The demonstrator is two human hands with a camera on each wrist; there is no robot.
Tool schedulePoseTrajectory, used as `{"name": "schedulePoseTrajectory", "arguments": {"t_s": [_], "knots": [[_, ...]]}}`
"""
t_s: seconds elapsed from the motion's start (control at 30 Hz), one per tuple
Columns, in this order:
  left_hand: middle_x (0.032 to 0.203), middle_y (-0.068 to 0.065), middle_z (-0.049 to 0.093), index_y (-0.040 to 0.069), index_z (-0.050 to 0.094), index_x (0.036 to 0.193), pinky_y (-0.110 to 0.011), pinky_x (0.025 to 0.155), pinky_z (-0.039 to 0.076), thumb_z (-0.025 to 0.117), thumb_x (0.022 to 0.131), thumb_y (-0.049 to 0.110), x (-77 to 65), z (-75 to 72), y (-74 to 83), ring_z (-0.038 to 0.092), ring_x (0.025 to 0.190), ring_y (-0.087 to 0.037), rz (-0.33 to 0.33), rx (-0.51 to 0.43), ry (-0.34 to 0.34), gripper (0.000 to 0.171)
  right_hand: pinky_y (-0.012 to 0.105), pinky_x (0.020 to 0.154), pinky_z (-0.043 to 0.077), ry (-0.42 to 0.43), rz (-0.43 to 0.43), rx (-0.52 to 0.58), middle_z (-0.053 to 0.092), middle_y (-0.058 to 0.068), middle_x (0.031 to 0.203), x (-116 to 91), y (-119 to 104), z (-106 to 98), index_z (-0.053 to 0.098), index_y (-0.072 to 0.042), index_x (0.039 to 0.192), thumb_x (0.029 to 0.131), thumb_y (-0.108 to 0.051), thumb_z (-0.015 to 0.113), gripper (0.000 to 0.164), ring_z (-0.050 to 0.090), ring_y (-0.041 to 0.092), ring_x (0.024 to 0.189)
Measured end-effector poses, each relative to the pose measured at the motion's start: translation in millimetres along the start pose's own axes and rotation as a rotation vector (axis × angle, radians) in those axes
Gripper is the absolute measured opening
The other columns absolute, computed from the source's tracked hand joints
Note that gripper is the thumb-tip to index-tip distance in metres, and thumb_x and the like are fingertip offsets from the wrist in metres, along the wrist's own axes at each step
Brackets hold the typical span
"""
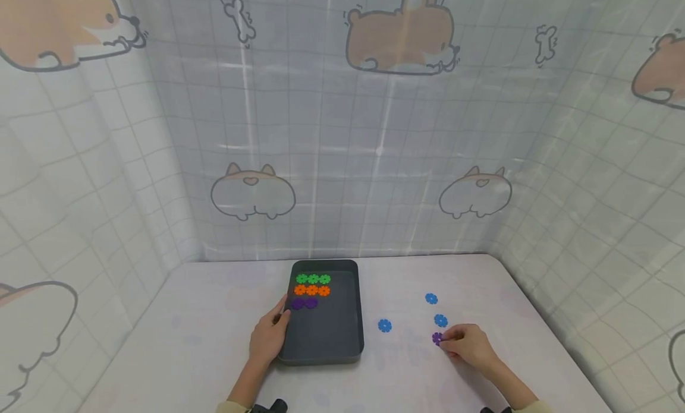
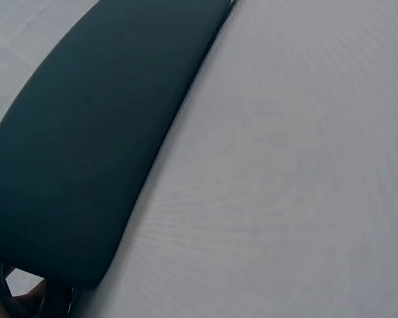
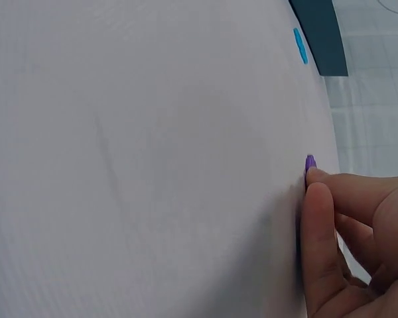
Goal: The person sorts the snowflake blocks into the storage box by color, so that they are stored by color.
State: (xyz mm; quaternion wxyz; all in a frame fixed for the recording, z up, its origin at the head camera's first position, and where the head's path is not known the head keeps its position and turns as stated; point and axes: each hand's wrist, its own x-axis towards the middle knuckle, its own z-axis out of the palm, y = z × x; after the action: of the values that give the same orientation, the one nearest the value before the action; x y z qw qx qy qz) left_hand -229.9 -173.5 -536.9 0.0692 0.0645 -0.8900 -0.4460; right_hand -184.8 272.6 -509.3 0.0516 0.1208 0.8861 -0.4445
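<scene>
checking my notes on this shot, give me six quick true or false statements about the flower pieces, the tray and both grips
1. The left grip holds the tray by its left edge. True.
2. A blue flower is being pinched. False: the right grip pinches a purple flower.
3. The tray has a row of three green flowers. True.
4. The orange row has five flowers. False: it has three orange flowers.
5. Two purple flowers lie in the tray. True.
6. All the blue flowers are in the tray. False: three blue flowers lie on the table, right of it.
</scene>
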Motion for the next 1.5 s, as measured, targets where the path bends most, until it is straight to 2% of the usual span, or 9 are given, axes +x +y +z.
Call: {"name": "schedulePoseTrajectory", "arguments": {"t_s": [0.27, 0.53, 0.63, 0.83, 1.07, 1.5], "knots": [[0.131, -0.02, 0.058, 0.023, 0.046, 0.147, -0.063, 0.094, 0.036, 0.051, 0.101, 0.031, 0.7, 0.2, -1.6, 0.05, 0.121, -0.043, -0.004, 0.002, 0.004, 0.046, 0.031, 0.054, 0.05, -0.021, -0.021, -0.036, 0.058, 0.006, 0.075, 1.4, -2.8, 2.4, 0.069, 0.0, 0.109, 0.079, -0.003, 0.077, 0.032, 0.056, 0.017, 0.061], [0.13, -0.02, 0.058, 0.024, 0.046, 0.146, -0.063, 0.095, 0.036, 0.051, 0.101, 0.033, 1.1, 0.4, -2.3, 0.05, 0.122, -0.043, -0.008, -0.002, 0.009, 0.047, 0.031, 0.056, 0.051, -0.025, -0.047, -0.049, 0.058, 0.006, 0.078, 4.2, -12.9, 8.5, 0.064, -0.001, 0.093, 0.077, 0.0, 0.077, 0.02, 0.057, 0.017, 0.065], [0.13, -0.02, 0.058, 0.024, 0.046, 0.146, -0.062, 0.095, 0.036, 0.051, 0.101, 0.033, 1.2, 0.3, -2.1, 0.05, 0.121, -0.043, -0.009, 0.001, 0.011, 0.047, 0.031, 0.056, 0.053, -0.043, -0.072, -0.008, 0.059, 0.006, 0.076, 3.6, -20.0, 15.0, 0.061, -0.001, 0.089, 0.08, 0.002, 0.073, 0.016, 0.059, 0.018, 0.064], [0.128, -0.02, 0.06, 0.024, 0.046, 0.146, -0.062, 0.094, 0.038, 0.051, 0.101, 0.033, 0.7, 0.1, -0.9, 0.052, 0.119, -0.042, -0.014, 0.0, 0.014, 0.047, 0.034, 0.059, 0.055, -0.148, -0.082, 0.125, 0.06, 0.009, 0.076, 3.7, -36.3, 28.8, 0.061, 0.001, 0.091, 0.085, -0.001, 0.07, 0.011, 0.062, 0.019, 0.063], [0.126, -0.019, 0.061, 0.024, 0.046, 0.146, -0.061, 0.093, 0.039, 0.051, 0.101, 0.034, -0.2, 0.0, -0.5, 0.054, 0.116, -0.04, -0.009, -0.01, 0.005, 0.047, 0.033, 0.063, 0.056, -0.234, -0.082, 0.171, 0.063, 0.008, 0.08, 8.8, -58.2, 42.2, 0.063, -0.001, 0.098, 0.089, -0.01, 0.07, 0.015, 0.061, 0.018, 0.065], [0.123, -0.018, 0.062, 0.023, 0.046, 0.146, -0.06, 0.092, 0.039, 0.05, 0.101, 0.035, -0.5, -0.6, -0.3, 0.056, 0.114, -0.039, -0.006, -0.009, -0.002, 0.047, 0.033, 0.065, 0.056, -0.337, -0.157, 0.275, 0.065, 0.011, 0.086, 23.1, -111.9, 63.3, 0.064, 0.002, 0.105, 0.092, -0.012, 0.066, 0.019, 0.062, 0.018, 0.068]]}}
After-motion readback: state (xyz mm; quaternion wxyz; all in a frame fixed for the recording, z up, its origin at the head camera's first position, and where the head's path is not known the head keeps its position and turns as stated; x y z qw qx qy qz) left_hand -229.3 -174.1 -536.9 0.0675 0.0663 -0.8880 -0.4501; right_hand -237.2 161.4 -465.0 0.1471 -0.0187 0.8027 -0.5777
